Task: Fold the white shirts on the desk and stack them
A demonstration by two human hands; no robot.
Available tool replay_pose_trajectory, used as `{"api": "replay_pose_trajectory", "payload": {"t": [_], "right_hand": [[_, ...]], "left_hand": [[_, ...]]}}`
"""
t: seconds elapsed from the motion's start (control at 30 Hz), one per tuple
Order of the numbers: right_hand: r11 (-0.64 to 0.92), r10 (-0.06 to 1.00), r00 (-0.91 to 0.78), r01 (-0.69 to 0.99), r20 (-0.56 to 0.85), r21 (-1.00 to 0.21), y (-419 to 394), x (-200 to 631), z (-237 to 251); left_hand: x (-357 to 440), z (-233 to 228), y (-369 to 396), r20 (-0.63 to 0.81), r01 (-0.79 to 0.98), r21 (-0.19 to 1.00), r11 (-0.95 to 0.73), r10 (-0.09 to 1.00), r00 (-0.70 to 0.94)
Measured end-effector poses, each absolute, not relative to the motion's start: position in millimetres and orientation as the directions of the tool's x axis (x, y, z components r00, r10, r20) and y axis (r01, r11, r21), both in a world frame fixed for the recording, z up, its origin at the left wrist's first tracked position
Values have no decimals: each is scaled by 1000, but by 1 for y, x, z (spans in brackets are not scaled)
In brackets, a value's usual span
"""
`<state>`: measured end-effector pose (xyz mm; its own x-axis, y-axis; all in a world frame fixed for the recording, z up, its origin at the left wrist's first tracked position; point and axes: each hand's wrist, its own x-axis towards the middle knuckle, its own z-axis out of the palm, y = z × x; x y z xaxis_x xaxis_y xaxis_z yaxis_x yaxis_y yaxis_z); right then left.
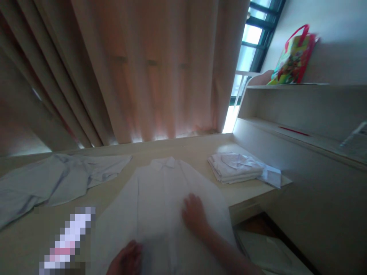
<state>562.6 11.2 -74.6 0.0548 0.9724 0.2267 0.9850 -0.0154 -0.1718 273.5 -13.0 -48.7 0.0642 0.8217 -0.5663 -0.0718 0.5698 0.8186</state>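
A white button-front shirt (160,198) lies spread out on the pale tabletop, its collar toward the curtain. My right hand (195,214) rests on the right half of the shirt front, palm down with the fingers stretched out. Low in the view, my left hand (126,259) is over the lower left part of the shirt. Its fingers are dim and blurred, so whether they hold the cloth cannot be made out.
A crumpled white garment (57,177) lies at the left, and a stack of folded white shirts (236,167) at the right. A pixelated patch (69,240) covers something on the left. Shelves (286,126) hold a colourful bag (295,59). A beige curtain (166,76) hangs behind.
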Motion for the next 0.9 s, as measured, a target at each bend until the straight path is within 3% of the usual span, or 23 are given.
{"api": "replay_pose_trajectory", "payload": {"t": [0.07,0.13,0.2,0.27,0.37,0.47,0.57,0.73,0.9], "right_hand": [[49,967,5,978,254,-205,15,552,-67],[99,965,-34,966,259,-240,21,543,-62],[110,970,-44,958,241,-267,27,537,-60],[104,975,-41,954,220,-281,32,535,-62],[101,974,-34,951,225,-292,33,538,-69],[88,971,-16,952,239,-292,31,541,-74],[81,974,-23,963,224,-257,32,538,-70],[92,991,-76,985,111,-143,50,528,-47],[77,980,-42,982,196,-175,71,534,-51]], "left_hand": [[293,-35,11,-402,175,905,389,915,43],[309,-28,35,-125,490,869,69,989,83],[319,-30,54,126,703,676,-223,974,188],[323,-43,67,240,801,470,-372,927,290],[321,-76,77,247,869,243,-431,894,374],[316,-103,78,276,883,122,-453,870,408],[316,-106,77,266,893,87,-442,874,407],[326,-66,83,134,871,137,-472,880,456],[335,-56,95,237,913,76,-400,897,373]]}}
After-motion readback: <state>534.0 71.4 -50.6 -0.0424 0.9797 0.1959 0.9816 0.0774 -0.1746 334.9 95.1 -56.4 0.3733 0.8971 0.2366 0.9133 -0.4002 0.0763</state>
